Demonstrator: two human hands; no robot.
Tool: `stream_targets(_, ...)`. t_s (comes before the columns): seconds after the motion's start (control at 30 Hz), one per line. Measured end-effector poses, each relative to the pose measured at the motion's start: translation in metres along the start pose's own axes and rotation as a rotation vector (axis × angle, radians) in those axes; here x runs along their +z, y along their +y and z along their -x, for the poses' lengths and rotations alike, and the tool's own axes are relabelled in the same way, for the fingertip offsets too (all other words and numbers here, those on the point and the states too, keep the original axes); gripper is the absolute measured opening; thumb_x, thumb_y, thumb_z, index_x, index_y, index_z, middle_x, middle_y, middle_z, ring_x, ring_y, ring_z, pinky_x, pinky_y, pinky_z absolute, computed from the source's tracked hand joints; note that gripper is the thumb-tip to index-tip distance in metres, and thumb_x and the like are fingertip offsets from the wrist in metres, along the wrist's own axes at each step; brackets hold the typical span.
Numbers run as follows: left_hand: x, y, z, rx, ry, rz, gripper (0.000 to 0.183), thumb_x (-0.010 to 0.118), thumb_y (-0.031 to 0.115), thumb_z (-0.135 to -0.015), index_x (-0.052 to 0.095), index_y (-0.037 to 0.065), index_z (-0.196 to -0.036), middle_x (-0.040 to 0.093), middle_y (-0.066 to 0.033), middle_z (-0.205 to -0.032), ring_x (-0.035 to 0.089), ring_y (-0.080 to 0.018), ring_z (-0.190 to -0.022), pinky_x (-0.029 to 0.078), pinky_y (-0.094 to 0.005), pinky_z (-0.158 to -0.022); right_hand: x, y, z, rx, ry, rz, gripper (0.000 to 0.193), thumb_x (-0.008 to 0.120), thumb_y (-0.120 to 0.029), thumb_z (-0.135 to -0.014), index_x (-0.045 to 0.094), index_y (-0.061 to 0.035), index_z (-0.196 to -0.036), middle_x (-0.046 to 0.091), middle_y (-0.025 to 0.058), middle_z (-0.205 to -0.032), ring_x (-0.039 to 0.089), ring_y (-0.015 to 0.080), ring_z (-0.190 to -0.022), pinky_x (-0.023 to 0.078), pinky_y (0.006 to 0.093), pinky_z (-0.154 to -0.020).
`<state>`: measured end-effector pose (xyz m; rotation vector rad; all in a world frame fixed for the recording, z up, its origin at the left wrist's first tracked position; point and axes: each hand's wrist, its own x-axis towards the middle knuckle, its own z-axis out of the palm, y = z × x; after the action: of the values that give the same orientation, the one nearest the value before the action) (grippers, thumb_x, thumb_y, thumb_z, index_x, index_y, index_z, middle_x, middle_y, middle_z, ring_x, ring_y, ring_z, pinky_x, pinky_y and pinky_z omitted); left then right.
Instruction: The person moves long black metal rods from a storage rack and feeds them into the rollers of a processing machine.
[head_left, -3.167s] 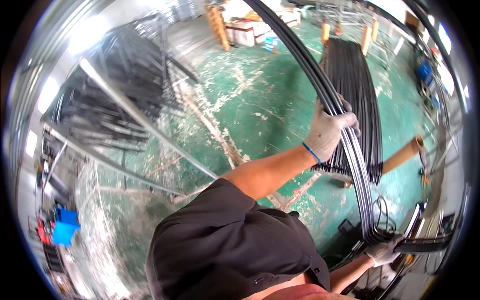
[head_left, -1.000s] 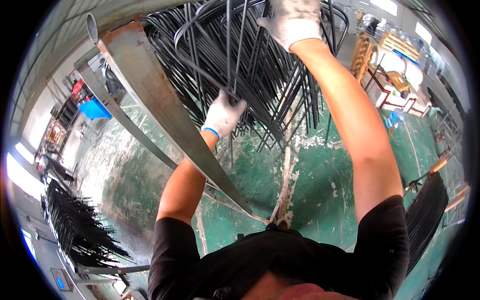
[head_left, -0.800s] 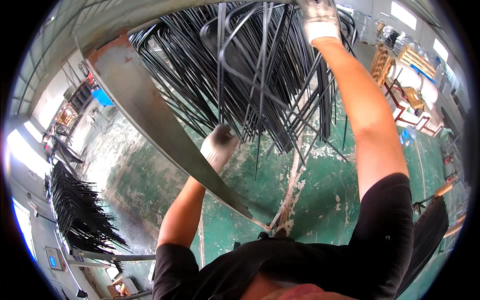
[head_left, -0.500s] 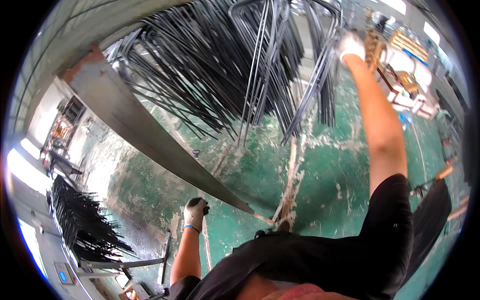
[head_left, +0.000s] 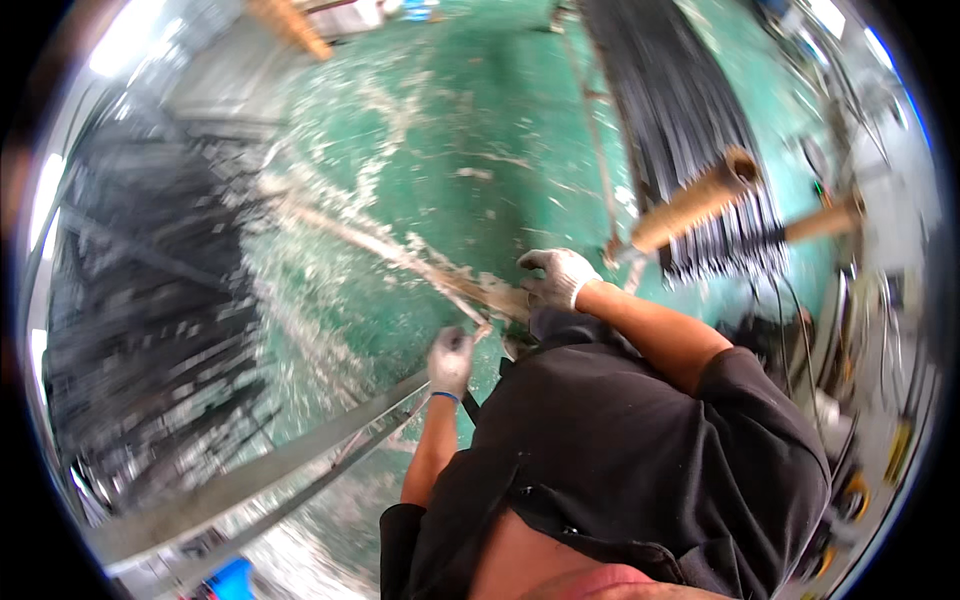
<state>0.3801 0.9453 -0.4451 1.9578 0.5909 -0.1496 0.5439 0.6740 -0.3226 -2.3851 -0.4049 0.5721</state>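
My left hand, in a pale work glove with a blue band at the wrist, is low in front of my body. Its fingers look curled into a loose fist, somewhat blurred, and no object sticks out of it. A long grey metal beam passes just left of it. Close to my waist is my right hand, gloved too, with bent fingers spread apart and nothing between them. Farther off to the right, a long bundle of dark thin rods lies side by side on a rack.
Blurred dark rods fill the left side. Two brown cylindrical rollers or posts jut out by the right rack. Cables and machinery line the right edge. The worn green floor stretches ahead.
My view has swung to the right, so the hanging dark rods now sit at the left. My right hand has come away from those rods and down to my waist.
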Motion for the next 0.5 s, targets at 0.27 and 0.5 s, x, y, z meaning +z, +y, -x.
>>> stream_targets(0.27,0.077,0.074,-0.005,0.113,-0.224,0.102,0.023,0.073,0.013,-0.097,0.07,-0.002,-0.113,0.073,-0.0074,-0.099,0.065,-0.0138,-0.088,0.054,-0.0317,-0.083,-0.056,0.224,0.188,0.527,0.87,-0.002,0.029,0.077,-0.019,-0.09,0.076,-0.0112,-0.117,0.077,0.0155,-0.109,0.074,0.034,-0.103,0.058,0.0423,-0.089)
stream_targets(0.5,0.201,0.141,0.044,0.15,-0.39,0.018,0.022,0.071,0.017,-0.099,0.069,-0.001,-0.112,0.073,-0.0094,-0.099,0.067,-0.016,-0.09,0.054,-0.0317,-0.085,-0.141,0.405,0.189,0.946,0.762,0.115,0.071,0.081,-0.044,-0.087,0.056,-0.0086,-0.143,0.066,0.0218,-0.135,0.063,0.0379,-0.126,0.051,0.0448,-0.106)
